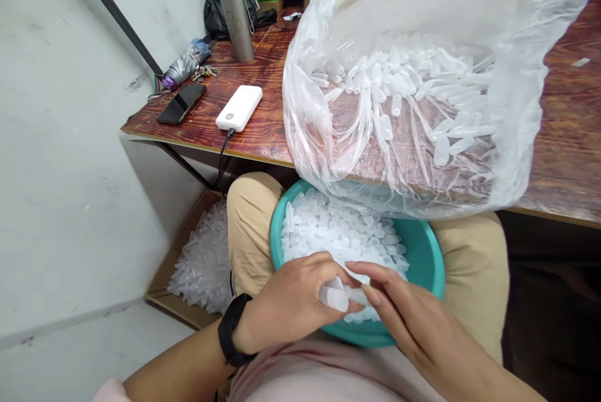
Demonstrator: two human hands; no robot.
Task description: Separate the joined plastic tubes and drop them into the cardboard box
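Partly hidden tube (pixel 334 297) between fingers (pixel 350 307)

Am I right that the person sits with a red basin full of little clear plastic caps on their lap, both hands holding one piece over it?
Not quite: the basin is teal, not red, as the head view shows. The rest holds: it rests on the lap, filled with small clear plastic caps, and the left hand and right hand hold one piece over it.

head view, looking down, close over lap
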